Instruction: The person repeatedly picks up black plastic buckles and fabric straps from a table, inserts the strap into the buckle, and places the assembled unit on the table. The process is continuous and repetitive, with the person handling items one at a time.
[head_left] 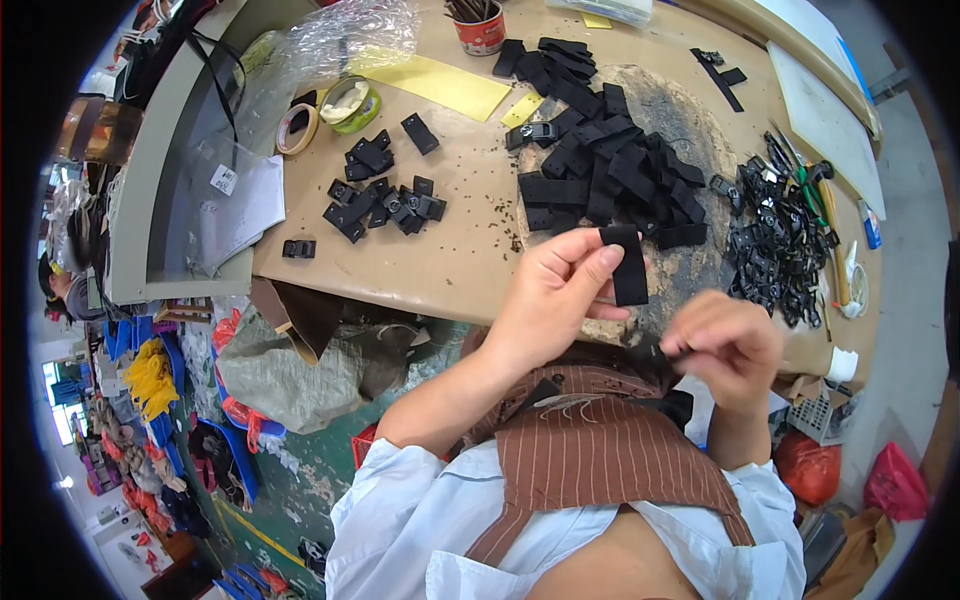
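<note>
My left hand (560,288) is closed, pinching a short black strap piece (629,272) between thumb and fingers over the near edge of the bench. To its right, my right hand (732,350) has its fingers drawn together and is slightly blurred. Something small and dark shows at its fingertips, too unclear to name. Beyond my hands lies a heap of similar black strap pieces (610,160). On the right is a pile of black buckles (775,250). Several strap pieces with buckles (400,208) lie in a loose group at the left.
Tiny dark bits (503,222) are scattered mid-bench (450,250). A tape roll (297,130), a green round container (350,106) and yellow strips (440,85) lie at the far left. A red tin (480,30) stands at the back. Green-handled pliers (808,192) rest beside the buckles.
</note>
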